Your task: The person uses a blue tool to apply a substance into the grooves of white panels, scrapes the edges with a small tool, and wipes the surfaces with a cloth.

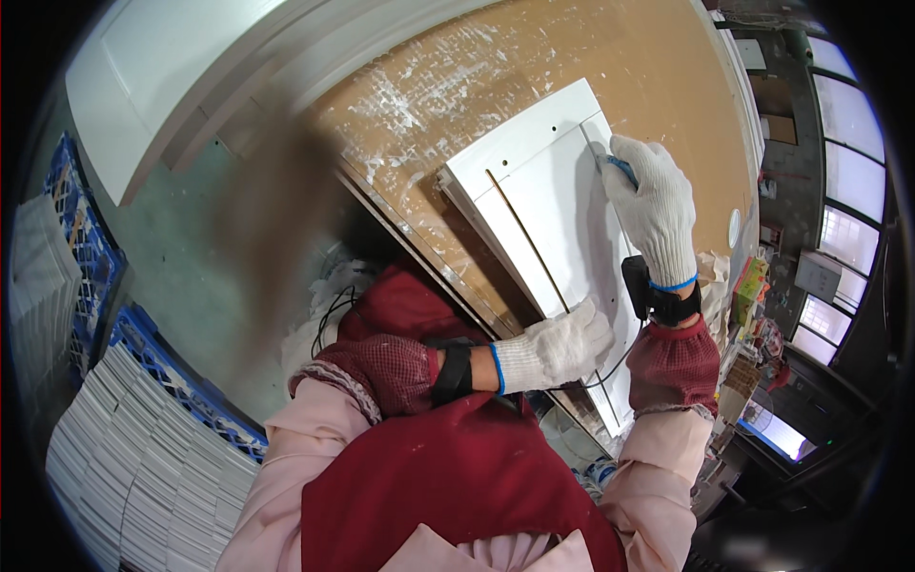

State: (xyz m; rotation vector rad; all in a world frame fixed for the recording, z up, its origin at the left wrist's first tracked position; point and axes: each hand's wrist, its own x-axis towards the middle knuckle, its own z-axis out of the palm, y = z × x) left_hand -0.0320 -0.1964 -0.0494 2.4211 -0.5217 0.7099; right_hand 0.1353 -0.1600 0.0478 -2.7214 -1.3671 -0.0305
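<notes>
A white panel [534, 181] with a recessed frame lies on a brown worktable [610, 57]. My left hand [562, 348], in a white knit glove, presses flat on the panel's near edge. My right hand [653, 210], also gloved, is closed around a small blue-tipped tool [621, 170] held against the groove at the panel's far right side. Both wrists wear black bands, and a black device [637, 286] sits on the right wrist. Red sleeve covers and a red apron cover my arms and front.
White dust streaks the worktable. Blue crates [143, 334] and stacks of white panels [124, 458] stand on the floor at the left. A large white board [162, 76] leans at the upper left. Windows and cluttered shelves [762, 305] fill the right side.
</notes>
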